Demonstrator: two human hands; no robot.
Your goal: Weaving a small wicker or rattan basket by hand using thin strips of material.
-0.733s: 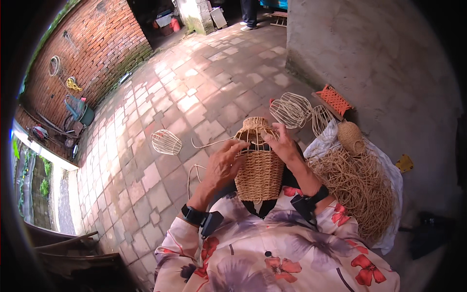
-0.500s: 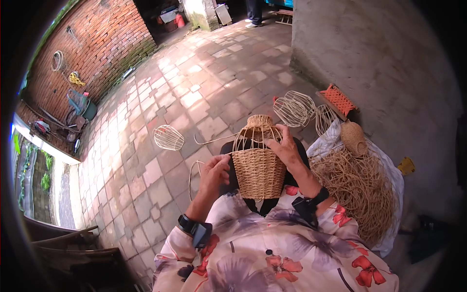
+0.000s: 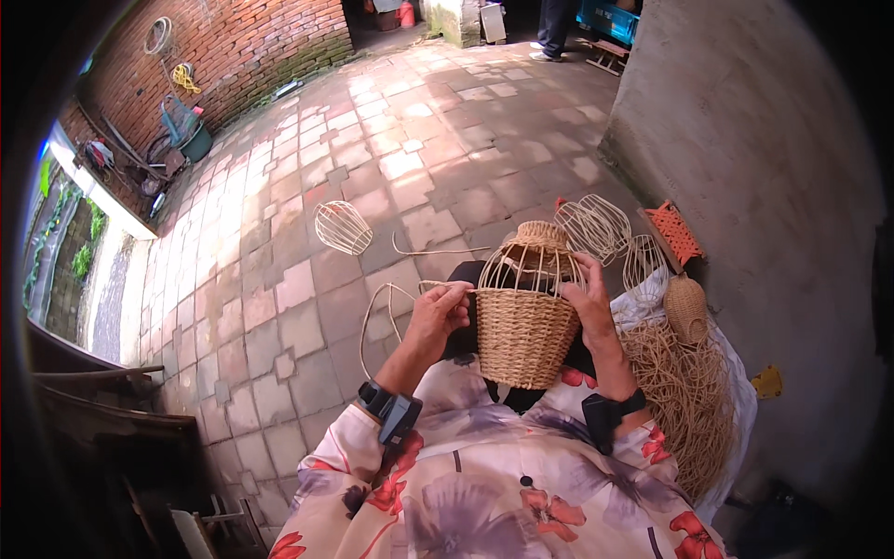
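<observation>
The basket (image 3: 521, 321) sits in the person's lap, just in front of the flowered shirt (image 3: 503, 484), its lower half closely woven in tan fibre and its upper half a bare wire cage with a small woven cap at the top. The left hand (image 3: 438, 312) is at the basket's left side, at the line where weaving meets bare wire, its fingers pinched on a strand (image 3: 386, 298) that leaves the woven edge and loops out over the paving to the left. The right hand (image 3: 589, 300) grasps the basket on its right side, fingers curled round the wires at the upper edge of the weaving, steadying it upright. Both wrists carry dark bands. To the person's right, against the grey wall (image 3: 764, 186), a loose heap of fibre (image 3: 684, 401) lies on a white sheet, with a small finished woven piece (image 3: 687, 309) at its top edge. Near it stand two bare wire frames (image 3: 596, 226), one just behind the basket's cap and one nearer the heap, and beside those an orange mat (image 3: 674, 233) lies by the wall. Another wire frame (image 3: 343, 227) rests alone on the paving (image 3: 279, 307), well apart to the left. A brick wall (image 3: 251, 47) closes the yard at the far left, with hoses and tools along its foot.
</observation>
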